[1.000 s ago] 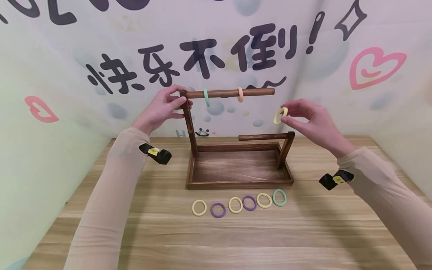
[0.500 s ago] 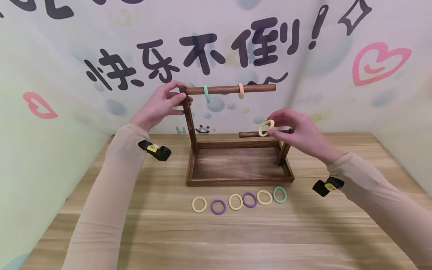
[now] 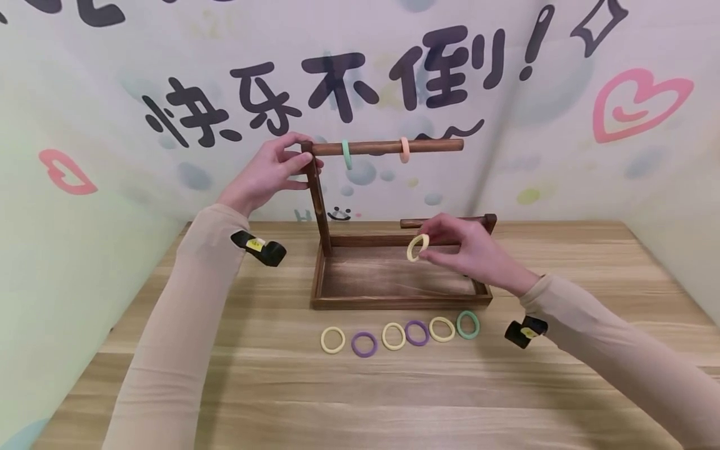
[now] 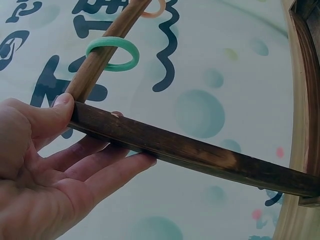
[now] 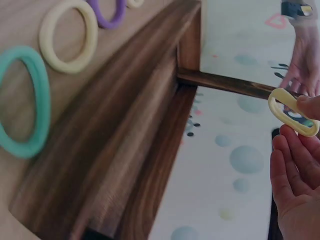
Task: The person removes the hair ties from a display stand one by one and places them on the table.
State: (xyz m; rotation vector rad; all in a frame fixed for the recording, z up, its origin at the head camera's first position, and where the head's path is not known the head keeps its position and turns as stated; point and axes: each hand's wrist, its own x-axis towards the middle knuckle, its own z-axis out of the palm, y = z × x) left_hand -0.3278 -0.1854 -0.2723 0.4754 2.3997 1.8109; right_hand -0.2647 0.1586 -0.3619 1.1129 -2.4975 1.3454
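A dark wooden ring stand has a tray base (image 3: 402,303), a tall left post (image 3: 319,212) with an upper bar (image 3: 371,148), and a lower bar (image 3: 412,223) at the right. My left hand (image 3: 269,172) grips the top of the tall post, thumb on one side and fingers beneath in the left wrist view. A mint ring (image 4: 125,66) and a peach ring (image 3: 404,150) hang on the upper bar. Between thumb and fingertips my right hand (image 3: 464,253) pinches a pale yellow ring (image 5: 285,119), off both bars, over the tray. That hand partly hides the lower bar and its post.
In front of the tray, several rings lie in a row on the wooden table (image 3: 360,400): pale yellow ones, purple ones such as the purple ring (image 3: 364,354), and a green ring (image 3: 468,337) at the right end. A printed cloth (image 3: 225,50) hangs behind.
My right hand has carried the pale yellow ring left and down, from right of the upper bar to over the tray. The left hand stays on the post.
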